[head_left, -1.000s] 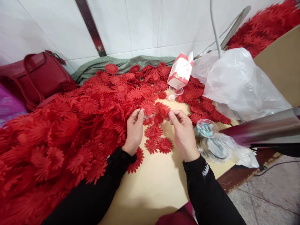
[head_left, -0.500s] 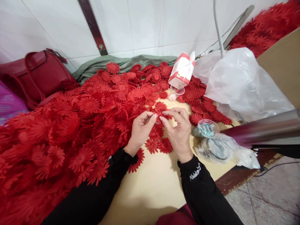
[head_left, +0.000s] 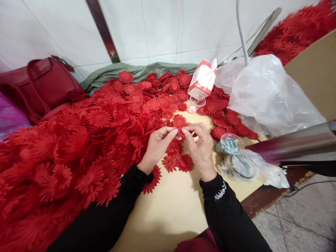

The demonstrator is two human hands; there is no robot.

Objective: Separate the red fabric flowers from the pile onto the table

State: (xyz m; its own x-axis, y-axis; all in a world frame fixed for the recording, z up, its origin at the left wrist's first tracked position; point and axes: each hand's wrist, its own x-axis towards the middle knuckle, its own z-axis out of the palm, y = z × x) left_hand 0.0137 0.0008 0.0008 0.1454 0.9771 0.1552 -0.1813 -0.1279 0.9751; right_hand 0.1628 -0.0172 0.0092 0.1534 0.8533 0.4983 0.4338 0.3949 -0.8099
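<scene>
A red, many-petalled flower disc (head_left: pixel 180 121) is being pinched at its near edge between the fingertips of the bare left hand (head_left: pixel 156 145) and bare right hand (head_left: pixel 201 148), above a pale yellow flat tabletop (head_left: pixel 170 206); both hands are being flanked by a sprawling heap of red petalled discs (head_left: pixel 99 120) leftward and a round clear plastic tub (head_left: pixel 231 144) rightward.

From my remote post I observe a red handbag (head_left: pixel 49 82) between nine and ten o'clock, purple material (head_left: pixel 12 117) beside it at nine; a grey-green cloth (head_left: pixel 147 70) at eleven, along the white tiled wall (head_left: pixel 157 29) at twelve; a tissue box (head_left: pixel 201 82) at one; a translucent plastic bag (head_left: pixel 271 94) between two and three.
</scene>
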